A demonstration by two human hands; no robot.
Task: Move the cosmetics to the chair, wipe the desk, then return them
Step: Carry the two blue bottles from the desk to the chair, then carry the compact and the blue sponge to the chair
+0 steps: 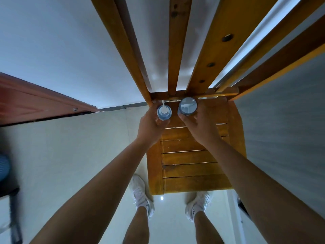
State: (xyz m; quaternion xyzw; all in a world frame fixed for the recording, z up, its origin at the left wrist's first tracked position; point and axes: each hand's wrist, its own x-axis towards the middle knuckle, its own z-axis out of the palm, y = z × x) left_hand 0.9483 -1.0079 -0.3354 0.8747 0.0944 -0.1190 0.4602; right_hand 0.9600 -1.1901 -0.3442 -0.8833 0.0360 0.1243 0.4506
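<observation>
Over the chair [186,166] seat, fingers [161,123] wrap both bottles [164,112] (seen top-down).

- pump bottle [164,112]: blue, seen from straight above, white pump head with its nozzle pointing toward the chair back; upright, at the back left of the chair seat, gripped around its body
- capped bottle [188,106]: bigger, wide round pale grey-blue top, dark sides; upright, just right of the pump bottle, near the backrest, gripped too
- chair [190,155]: wooden, slatted seat, vertical back slats
</observation>
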